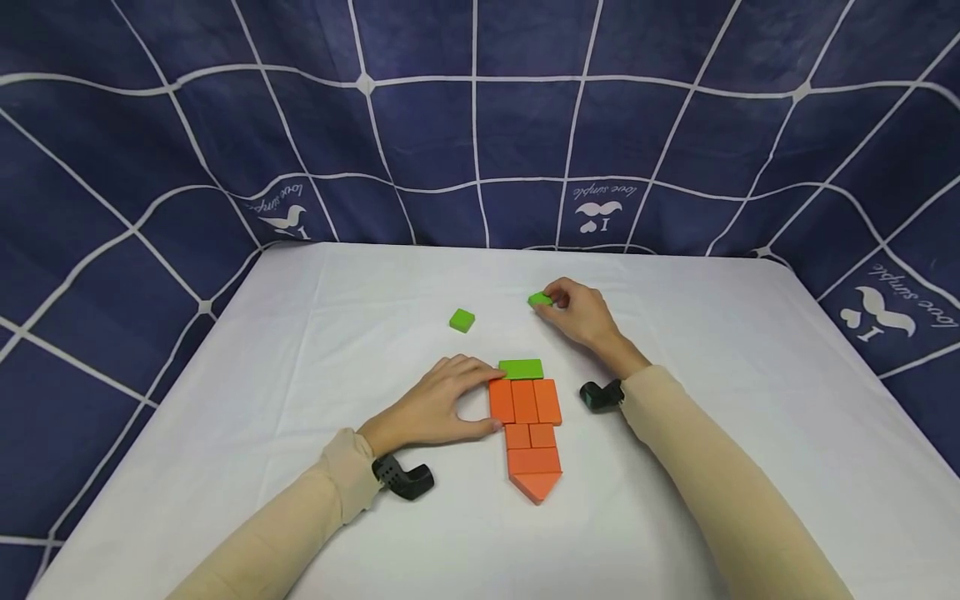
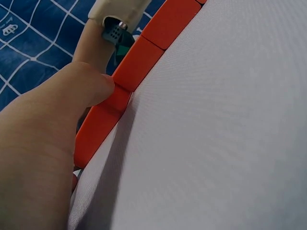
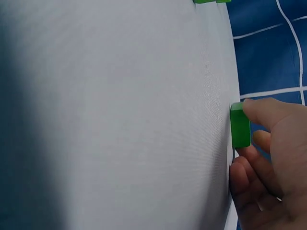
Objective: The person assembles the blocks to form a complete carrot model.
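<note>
Flat orange and green blocks make up a figure on the white-covered table, seen in the head view. At its upper left, my left hand (image 1: 442, 404) spans a long orange block (image 1: 502, 402), index finger at the far end and thumb at the near end. The index fingertip also meets a green rectangular block (image 1: 522, 369). In the left wrist view the thumb (image 2: 98, 88) presses by a step in the orange row. Farther back, my right hand (image 1: 581, 315) pinches a small green block (image 3: 241, 125) between thumb and fingers; whether it touches the cloth is unclear.
Another green block (image 1: 462, 320) lies left of the right hand. A pointed orange block (image 1: 536, 486) ends the figure nearest me. White cloth (image 1: 360, 292) covers the table, and a blue curtain with white lines (image 1: 420, 125) hangs behind and beside it.
</note>
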The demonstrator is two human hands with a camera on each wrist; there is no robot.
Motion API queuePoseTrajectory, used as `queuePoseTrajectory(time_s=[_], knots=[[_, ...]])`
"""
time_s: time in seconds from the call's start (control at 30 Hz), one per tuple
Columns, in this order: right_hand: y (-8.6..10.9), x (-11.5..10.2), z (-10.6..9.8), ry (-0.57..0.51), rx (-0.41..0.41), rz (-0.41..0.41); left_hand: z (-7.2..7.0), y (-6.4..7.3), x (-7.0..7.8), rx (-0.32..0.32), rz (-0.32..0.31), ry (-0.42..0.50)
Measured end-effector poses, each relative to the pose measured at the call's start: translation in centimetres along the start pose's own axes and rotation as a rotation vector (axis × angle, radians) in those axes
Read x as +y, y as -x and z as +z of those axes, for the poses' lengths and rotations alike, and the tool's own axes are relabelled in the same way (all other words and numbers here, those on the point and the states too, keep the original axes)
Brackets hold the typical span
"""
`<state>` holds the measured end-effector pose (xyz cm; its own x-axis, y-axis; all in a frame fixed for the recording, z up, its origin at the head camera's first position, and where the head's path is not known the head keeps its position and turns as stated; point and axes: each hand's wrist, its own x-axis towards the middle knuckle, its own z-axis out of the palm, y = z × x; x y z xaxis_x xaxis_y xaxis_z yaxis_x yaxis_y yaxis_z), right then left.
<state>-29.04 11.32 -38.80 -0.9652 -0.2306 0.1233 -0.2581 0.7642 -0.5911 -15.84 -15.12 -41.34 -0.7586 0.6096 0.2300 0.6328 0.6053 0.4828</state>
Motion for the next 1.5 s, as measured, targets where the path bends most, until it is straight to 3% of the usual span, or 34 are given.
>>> queuePoseTrajectory(time_s=[0.37,0.83,1.5], knots=[[1.9,0.8,-1.1,-0.070,0.017,-0.072,0.1,-0.1,0.0,-0.008,-0.005,-0.006],[5.6,0.9,-2.2,-0.172,-0.067,-0.182,0.0,0.0,-0.1,-0.007,-0.017,0.001],[6.9,2.1,-0.9,-0.211,-0.125,-0.172,0.1,-0.1,0.0,-0.012,-0.025,0.002]])
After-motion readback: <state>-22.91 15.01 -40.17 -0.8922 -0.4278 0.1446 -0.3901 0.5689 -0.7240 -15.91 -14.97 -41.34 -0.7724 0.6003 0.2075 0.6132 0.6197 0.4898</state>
